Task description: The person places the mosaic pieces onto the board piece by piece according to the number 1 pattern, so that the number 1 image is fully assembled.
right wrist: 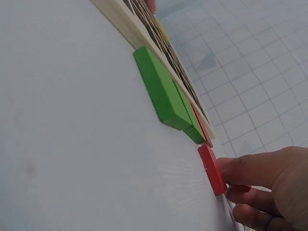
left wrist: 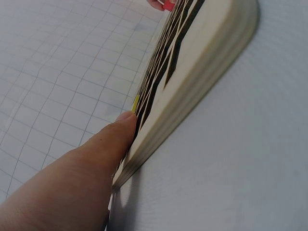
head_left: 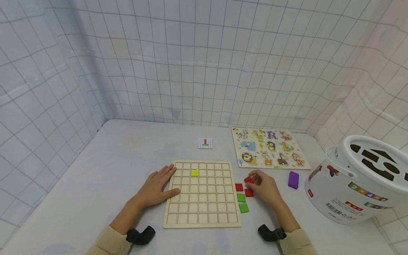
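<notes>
A wooden grid board (head_left: 202,225) lies flat on the table. One yellow tile (head_left: 194,173) with a cut corner sits in a cell of its second row. My left hand (head_left: 153,189) rests on the board's left edge, fingers extended and thumb (left wrist: 113,137) over the rim. Right of the board, my right hand (head_left: 266,187) pinches a red tile (head_left: 249,180) between thumb and fingers. Just below it lies another red tile (head_left: 249,193), with a further red tile (head_left: 239,187) beside the board. Two green tiles (head_left: 241,198) lie below these, along the board's right edge.
A small card (head_left: 205,143) with a printed grid picture lies behind the board. At the back right is an animal puzzle board (head_left: 271,148). A purple block (head_left: 293,180) stands right of my right hand, before a white lidded bucket (head_left: 347,191). Grid-patterned cloth (head_left: 191,71) surrounds the table.
</notes>
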A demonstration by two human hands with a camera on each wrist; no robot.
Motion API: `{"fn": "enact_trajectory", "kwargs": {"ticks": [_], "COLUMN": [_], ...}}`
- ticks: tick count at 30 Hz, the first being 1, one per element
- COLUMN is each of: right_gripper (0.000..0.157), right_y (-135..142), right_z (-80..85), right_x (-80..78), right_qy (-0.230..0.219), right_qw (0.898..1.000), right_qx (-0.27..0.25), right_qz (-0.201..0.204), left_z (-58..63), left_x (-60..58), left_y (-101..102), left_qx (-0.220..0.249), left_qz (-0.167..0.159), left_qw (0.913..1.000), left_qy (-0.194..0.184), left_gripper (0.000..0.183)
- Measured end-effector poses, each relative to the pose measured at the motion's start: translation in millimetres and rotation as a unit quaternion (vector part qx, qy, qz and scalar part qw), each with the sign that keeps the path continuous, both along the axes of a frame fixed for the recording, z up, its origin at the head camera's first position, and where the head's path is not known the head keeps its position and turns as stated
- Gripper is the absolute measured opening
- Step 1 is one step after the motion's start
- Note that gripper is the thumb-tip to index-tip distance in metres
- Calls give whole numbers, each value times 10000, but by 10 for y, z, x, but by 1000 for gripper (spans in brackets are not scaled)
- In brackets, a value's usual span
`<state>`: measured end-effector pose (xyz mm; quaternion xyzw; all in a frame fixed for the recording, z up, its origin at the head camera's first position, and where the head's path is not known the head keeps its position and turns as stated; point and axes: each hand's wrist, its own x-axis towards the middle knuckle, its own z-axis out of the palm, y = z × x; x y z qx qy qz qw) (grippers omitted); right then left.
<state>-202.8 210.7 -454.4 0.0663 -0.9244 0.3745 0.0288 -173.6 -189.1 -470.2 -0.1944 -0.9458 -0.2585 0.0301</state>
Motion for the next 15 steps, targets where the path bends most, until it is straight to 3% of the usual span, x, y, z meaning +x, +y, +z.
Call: {"fn": "enact_trajectory", "kwargs": {"ticks": [15], "right_gripper": [21], "right_y": [-94], "right_z": [33], "right_x": [32], "right_qy": [285], "right_qw": [9986], "right_qx": [-128], "right_qz": [425], "left_z": [28], "left_x": [25], "left_y": [9], "left_qx": [-7], "left_qz": [30], "left_qw": [10000], "left_qy": [-27], "left_gripper": [84]}}
